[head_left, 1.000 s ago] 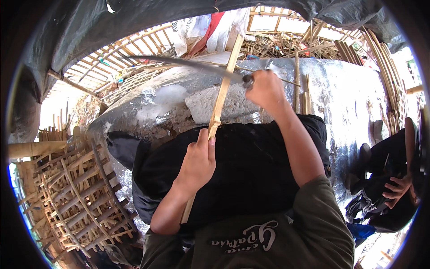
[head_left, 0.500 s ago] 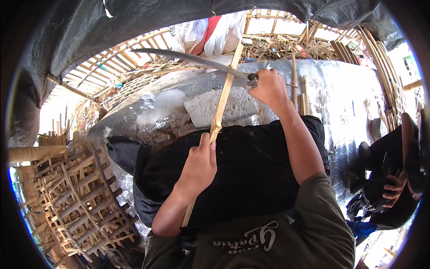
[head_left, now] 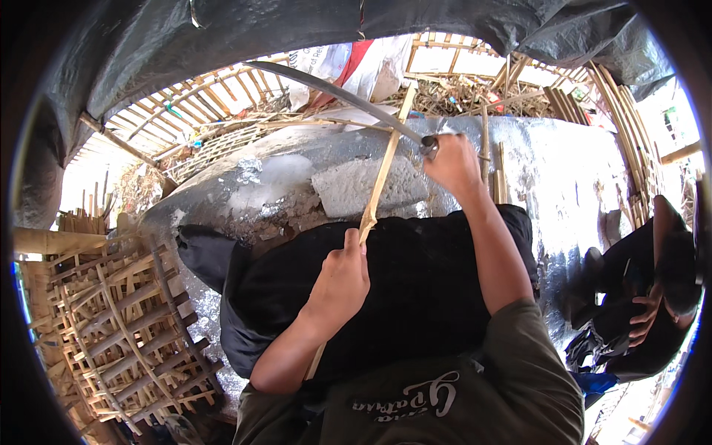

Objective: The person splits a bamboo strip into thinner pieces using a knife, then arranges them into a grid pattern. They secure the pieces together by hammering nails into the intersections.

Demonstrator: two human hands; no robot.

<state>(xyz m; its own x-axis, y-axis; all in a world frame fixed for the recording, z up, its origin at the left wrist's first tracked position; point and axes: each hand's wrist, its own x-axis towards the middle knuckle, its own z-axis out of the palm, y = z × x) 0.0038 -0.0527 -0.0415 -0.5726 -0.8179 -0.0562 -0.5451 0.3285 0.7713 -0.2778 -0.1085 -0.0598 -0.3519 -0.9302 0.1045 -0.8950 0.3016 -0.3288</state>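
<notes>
My left hand (head_left: 341, 285) is closed around a split bamboo strip (head_left: 386, 163). The strip slants from beside my left forearm up past a rough node, its far end beyond a pale stone block (head_left: 363, 187). In my right hand (head_left: 455, 165) is the handle of a machete (head_left: 326, 90), its long curved blade pointing to the far left. The blade crosses the strip's upper part; whether it touches or cuts in cannot be told. Black cloth (head_left: 423, 274) covers my lap beneath both hands.
A silvery sheet (head_left: 571, 163) lies around the block. On the left leans a bamboo lattice (head_left: 133, 334); bamboo slats and scraps (head_left: 452, 96) lie at the back. A dark tarp (head_left: 245, 33) hangs overhead. At the right, another person's hand (head_left: 644, 320) shows beside dark clothing.
The machete's handle has come slightly nearer and right, and its blade now tilts more steeply, tip farther up. My left hand keeps its grip on the strip. The view has shifted slightly.
</notes>
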